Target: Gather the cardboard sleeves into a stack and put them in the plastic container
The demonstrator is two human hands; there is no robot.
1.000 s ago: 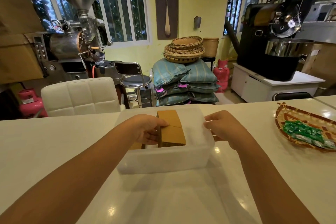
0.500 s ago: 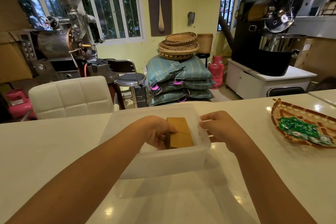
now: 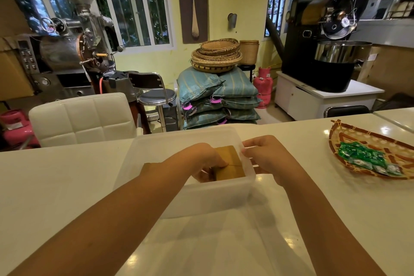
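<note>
A translucent white plastic container (image 3: 156,148) stands on the white counter in front of me. Inside it, against the right wall, lies a stack of brown cardboard sleeves (image 3: 230,163). My left hand (image 3: 201,161) reaches down into the container and grips the stack's left side, thumb on top. My right hand (image 3: 266,154) is closed on the container's right rim, holding it steady. The lower part of the stack is hidden by my left hand and the container's front wall.
A woven tray (image 3: 356,136) with green packets (image 3: 363,157) sits at the right of the counter. A white padded chair (image 3: 83,119) stands behind the counter at the left. Roasting machines, sacks and baskets fill the room beyond.
The stack has sunk lower into the container and shifted toward its right wall, with my left hand following it down. My right hand stays on the rim.
</note>
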